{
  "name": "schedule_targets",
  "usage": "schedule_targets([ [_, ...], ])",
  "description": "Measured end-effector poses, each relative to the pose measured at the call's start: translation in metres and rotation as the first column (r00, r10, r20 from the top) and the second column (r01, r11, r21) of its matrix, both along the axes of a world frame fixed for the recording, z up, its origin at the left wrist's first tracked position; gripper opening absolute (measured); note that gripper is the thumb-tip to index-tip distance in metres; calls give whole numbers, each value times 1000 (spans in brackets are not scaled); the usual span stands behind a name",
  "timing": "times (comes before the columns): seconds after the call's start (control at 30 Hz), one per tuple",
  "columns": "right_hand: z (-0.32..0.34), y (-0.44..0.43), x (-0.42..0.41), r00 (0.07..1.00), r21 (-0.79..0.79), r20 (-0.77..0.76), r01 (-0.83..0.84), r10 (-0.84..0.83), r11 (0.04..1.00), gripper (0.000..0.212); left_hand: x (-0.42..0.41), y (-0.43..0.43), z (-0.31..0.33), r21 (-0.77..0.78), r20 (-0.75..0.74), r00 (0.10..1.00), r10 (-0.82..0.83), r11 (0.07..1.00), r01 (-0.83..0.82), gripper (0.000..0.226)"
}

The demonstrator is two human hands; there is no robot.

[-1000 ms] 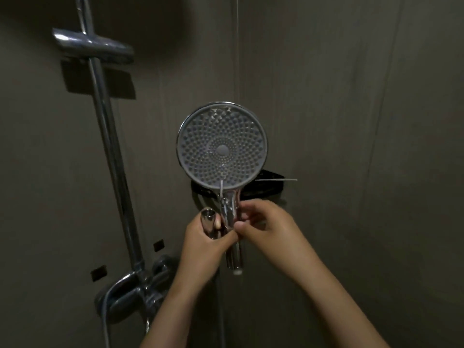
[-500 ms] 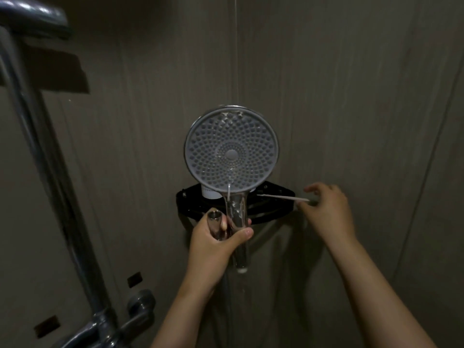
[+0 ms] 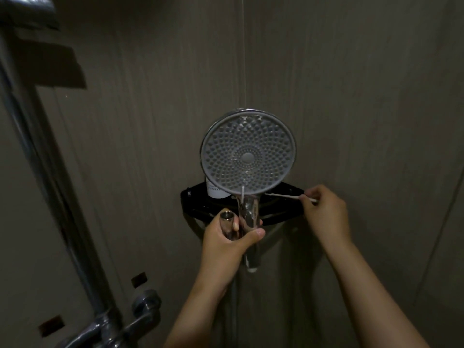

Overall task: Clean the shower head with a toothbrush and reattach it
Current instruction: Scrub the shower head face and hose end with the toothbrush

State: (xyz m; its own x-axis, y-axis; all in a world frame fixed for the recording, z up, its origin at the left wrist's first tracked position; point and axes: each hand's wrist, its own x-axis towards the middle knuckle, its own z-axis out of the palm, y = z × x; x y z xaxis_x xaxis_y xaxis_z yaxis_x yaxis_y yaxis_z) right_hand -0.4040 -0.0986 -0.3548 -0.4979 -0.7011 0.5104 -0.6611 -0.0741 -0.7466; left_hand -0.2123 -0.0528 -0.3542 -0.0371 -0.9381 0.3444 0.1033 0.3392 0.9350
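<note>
The round chrome shower head (image 3: 247,155) stands upright in front of the wall, its grey nozzle face turned to me. My left hand (image 3: 226,243) grips its handle together with the metal end of the hose (image 3: 227,218). A thin white toothbrush (image 3: 286,196) lies on the black corner shelf (image 3: 193,204); its head is hidden behind the shower head. My right hand (image 3: 324,212) pinches the toothbrush's handle end at the shelf's right side.
A white container (image 3: 217,192) stands on the shelf behind the shower head. The chrome riser rail (image 3: 50,177) runs down the left side to the mixer valve (image 3: 140,312) at the bottom left. Tiled walls meet in the corner behind the shelf.
My right hand left the shower head's handle, reached right to the shelf and took hold of the toothbrush's end. My left hand kept its grip while the view swung right.
</note>
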Motion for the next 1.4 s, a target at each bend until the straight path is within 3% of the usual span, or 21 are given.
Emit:
schedule_targets([
  [0.23,2,3,-3,999,-9,23,-22,22,1000,9,-5,4,2,59,-58,998,-21,998,25,37],
  [0.5,12,41,4,989,-161,116,-69,89,984,12,-6,25,8,46,-33,999,-12,999,14,43],
  [0.73,28,99,17,971,-286,175,-107,161,952,16,-2,66,16,21,-18,999,-36,999,37,26],
  [1.07,38,235,63,988,-282,129,-49,88,958,12,35,175,23,26,-73,991,-116,993,118,26],
  [1.4,12,451,146,990,-301,141,53,-10,952,14,100,359,-10,83,-120,956,-269,956,280,24],
])
